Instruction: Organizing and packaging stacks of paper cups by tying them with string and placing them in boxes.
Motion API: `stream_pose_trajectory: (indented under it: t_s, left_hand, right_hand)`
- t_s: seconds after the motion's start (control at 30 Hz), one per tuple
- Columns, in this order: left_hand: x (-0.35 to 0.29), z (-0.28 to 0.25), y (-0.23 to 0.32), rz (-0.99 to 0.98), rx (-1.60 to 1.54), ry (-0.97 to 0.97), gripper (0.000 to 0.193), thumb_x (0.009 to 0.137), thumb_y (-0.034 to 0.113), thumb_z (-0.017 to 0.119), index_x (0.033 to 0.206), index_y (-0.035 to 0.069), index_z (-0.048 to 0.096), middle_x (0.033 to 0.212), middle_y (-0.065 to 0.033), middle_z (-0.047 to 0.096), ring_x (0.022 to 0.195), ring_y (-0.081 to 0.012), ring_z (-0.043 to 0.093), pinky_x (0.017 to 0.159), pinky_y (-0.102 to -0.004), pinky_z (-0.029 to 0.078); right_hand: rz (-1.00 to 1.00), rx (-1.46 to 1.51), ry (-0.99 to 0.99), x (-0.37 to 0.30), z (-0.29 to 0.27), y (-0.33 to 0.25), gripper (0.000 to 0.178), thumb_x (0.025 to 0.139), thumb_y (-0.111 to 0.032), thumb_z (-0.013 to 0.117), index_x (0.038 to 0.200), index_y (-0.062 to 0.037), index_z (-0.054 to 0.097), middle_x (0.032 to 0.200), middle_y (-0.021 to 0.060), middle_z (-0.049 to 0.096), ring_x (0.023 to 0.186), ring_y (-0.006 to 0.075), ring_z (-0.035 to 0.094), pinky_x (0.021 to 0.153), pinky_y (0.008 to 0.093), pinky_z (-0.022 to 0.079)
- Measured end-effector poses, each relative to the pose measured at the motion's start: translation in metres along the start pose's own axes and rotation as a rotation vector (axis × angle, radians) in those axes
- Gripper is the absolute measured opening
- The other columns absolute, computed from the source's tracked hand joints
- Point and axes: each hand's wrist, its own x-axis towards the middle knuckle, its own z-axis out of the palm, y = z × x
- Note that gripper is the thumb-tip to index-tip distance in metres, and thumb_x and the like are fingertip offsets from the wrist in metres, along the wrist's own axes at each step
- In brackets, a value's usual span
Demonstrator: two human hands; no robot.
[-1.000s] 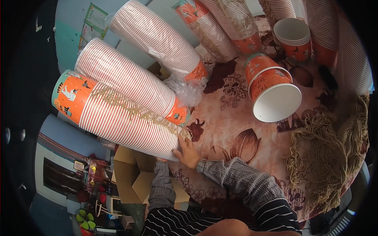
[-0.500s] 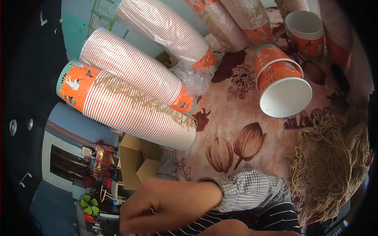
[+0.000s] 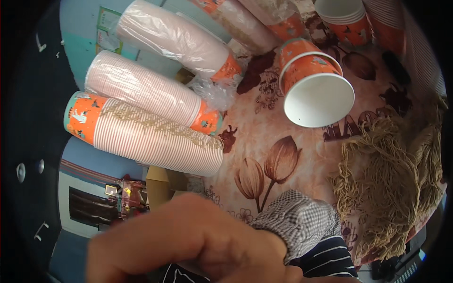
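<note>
My right hand [image 3: 188,236] looms large at the lower middle, with its checkered grey sleeve [image 3: 297,219] behind it. Its fingers curl inward; whatever they hold, if anything, is hidden. At the bottom edge shows a small strip of skin, perhaps my left hand [image 3: 295,274], its fingers out of sight. Beyond the right hand lies a long stack of orange-and-white paper cups [image 3: 160,137], with brown twine strands [image 3: 155,120] along it. On the patterned tablecloth [image 3: 236,188], two nested orange cups [image 3: 318,99] lie tipped toward me. A heap of brown twine [image 3: 382,188] spreads at the right.
Plastic-wrapped cup stacks [image 3: 141,85] lie at the left, with another wrapped stack [image 3: 174,40] behind. A short stack of cups [image 3: 344,21] stands upright at the back right. A dark object [image 3: 395,67] lies near it. A cardboard box [image 3: 163,186] is beyond my hand.
My right hand has come closer and looks larger, its fingers curled. The view has shifted, so the cups and twine appear a little further left. The cups themselves look unmoved.
</note>
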Motion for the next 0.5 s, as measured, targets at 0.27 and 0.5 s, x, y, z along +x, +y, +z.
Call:
stream_pose_trajectory:
  t_s: [0.27,0.5]
  left_hand:
    - [0.03,-0.013,0.006,0.103,0.021,0.003,0.056,0.102,0.036,0.037,0.145,0.0,0.036,0.14,-0.0214,0.048,0.12,-0.034,0.057,0.098,-0.0432,0.054]
    - [0.064,-0.031,-0.002,0.146,0.046,-0.004,0.056,0.102,0.036,0.036,0.145,0.0,0.036,0.14,-0.021,0.048,0.12,-0.0337,0.057,0.097,-0.0425,0.054]
  right_hand:
    - [-0.3,-0.131,-0.251,-0.007,0.0,0.022,0.029,0.091,-0.018,0.055,0.076,0.0019,0.071,0.065,0.0091,0.063,0.058,0.0139,0.057,0.052,0.0276,0.043]
    - [-0.699,-0.455,-0.338,0.011,-0.007,0.081,0.024,0.095,-0.017,0.057,0.083,0.0012,0.068,0.062,0.0103,0.06,0.055,0.0208,0.059,0.051,0.0306,0.048]
